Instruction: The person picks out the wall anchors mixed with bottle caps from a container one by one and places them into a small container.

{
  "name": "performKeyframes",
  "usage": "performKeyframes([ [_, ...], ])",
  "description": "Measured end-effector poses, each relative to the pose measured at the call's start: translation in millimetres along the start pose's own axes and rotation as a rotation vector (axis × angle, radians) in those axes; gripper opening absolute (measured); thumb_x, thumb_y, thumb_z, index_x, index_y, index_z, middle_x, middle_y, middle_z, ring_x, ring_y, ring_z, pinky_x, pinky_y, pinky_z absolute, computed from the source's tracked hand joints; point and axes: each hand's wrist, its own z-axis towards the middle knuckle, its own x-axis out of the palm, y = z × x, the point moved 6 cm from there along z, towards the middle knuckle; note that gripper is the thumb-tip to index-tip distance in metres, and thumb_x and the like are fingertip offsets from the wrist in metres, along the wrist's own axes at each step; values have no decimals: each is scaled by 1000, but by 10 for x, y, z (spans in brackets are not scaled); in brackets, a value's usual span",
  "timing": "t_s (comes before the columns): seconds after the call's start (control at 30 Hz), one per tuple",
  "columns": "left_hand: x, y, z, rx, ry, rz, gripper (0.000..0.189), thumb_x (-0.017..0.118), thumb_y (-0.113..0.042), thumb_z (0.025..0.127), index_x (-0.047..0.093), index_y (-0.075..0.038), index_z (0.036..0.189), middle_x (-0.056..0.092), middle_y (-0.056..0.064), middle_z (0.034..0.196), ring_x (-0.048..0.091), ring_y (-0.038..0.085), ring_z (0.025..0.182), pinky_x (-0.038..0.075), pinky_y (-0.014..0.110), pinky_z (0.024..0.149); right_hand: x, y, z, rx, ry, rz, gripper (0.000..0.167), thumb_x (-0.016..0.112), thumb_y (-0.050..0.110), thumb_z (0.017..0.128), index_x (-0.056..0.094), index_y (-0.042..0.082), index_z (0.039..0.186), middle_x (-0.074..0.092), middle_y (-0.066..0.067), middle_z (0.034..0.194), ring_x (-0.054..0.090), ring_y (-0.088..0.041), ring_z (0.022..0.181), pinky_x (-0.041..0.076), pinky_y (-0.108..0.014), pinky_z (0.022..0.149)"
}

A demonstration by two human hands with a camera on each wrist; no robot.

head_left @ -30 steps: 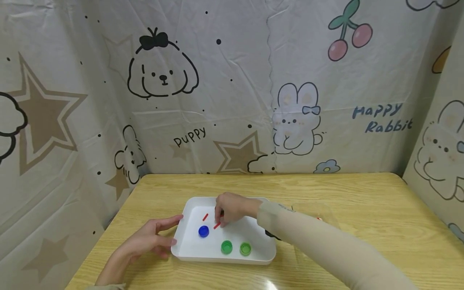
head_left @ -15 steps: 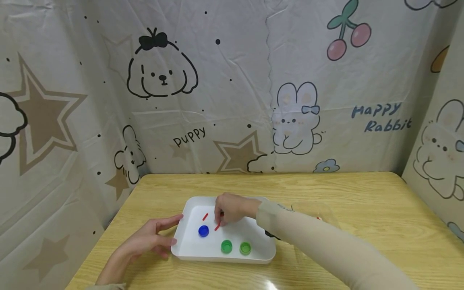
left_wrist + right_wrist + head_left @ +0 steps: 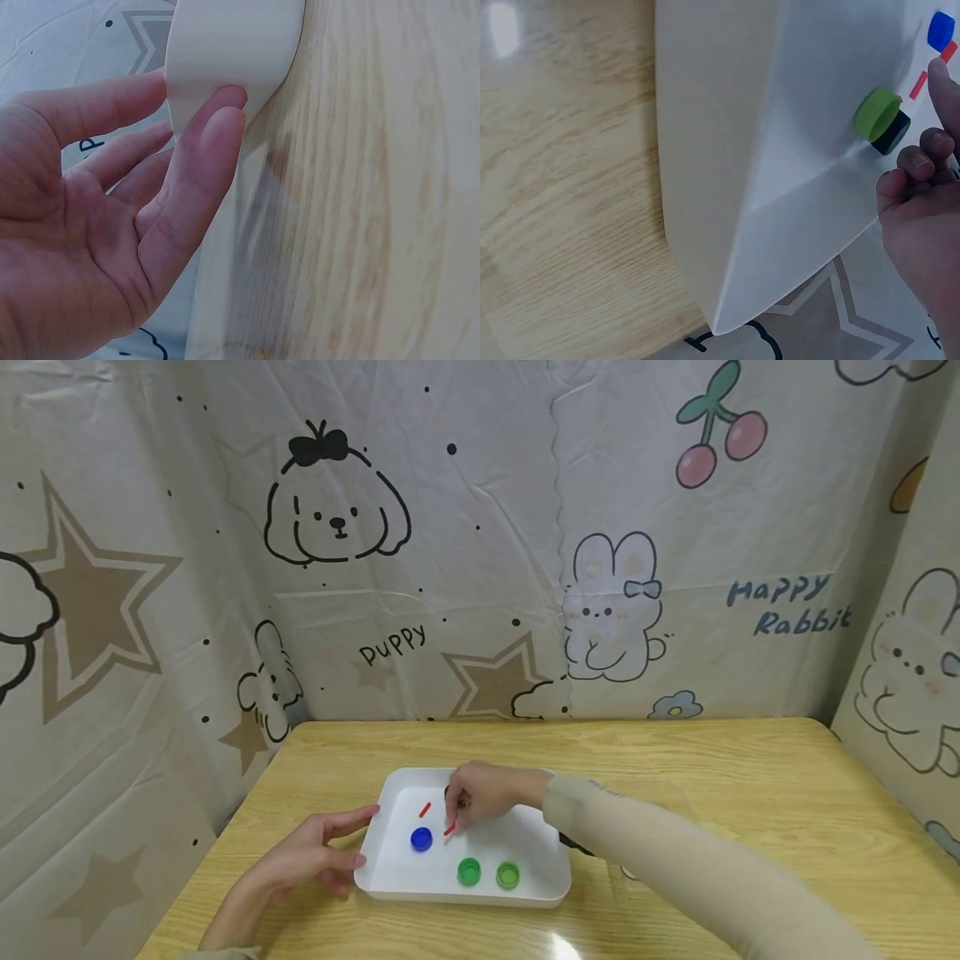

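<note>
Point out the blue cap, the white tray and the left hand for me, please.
Blue cap [image 3: 422, 839]: head view, on its middle.
White tray [image 3: 492, 844]: head view, on a bare part of its floor.
Left hand [image 3: 303, 850]: head view, on the middle of the hand.

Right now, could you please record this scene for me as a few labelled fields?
Left hand: fingers touching the left end of the white tray
Right hand: over the tray, fingers at one red stick; grip unclear
Other red stick: lying beyond the blue cap
In tray: both sticks, blue cap, green cap, lime cap
Tray rests on: wooden table
</note>
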Motion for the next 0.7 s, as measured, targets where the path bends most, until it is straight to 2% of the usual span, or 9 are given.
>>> performKeyframes([
  [0.17,0,7,3,3,-3,1,80,77,-3,93,36,2,161,23,35,165,72,35,82,65,47,64,-66,34,-107,-7,-4,111,13,79,4,95,80,16,90,63,9,86,50,-6,80,44,-20,73],
  [0.37,1,8,2,1,-6,4,80,77,-3,93,36,2,161,23,35,165,72,35,81,65,46,64,-140,84,-260,-35,1,195,7,79,6,95,81,13,94,51,3,72,40,-8,67,34,-22,64],
  [0.53,5,0,-1,2,-1,7,81,77,-4,93,35,3,161,23,35,165,72,35,82,65,45,64,-204,78,-392,-33,4,247,7,79,8,96,81,15,96,49,4,73,40,-7,69,34,-22,65],
  [0.7,5,2,4,2,0,10,81,77,-4,93,35,2,162,23,35,165,72,34,81,65,45,63,-275,86,-542,-48,-3,285,7,78,6,96,81,11,99,52,7,75,40,-6,69,34,-21,66],
])
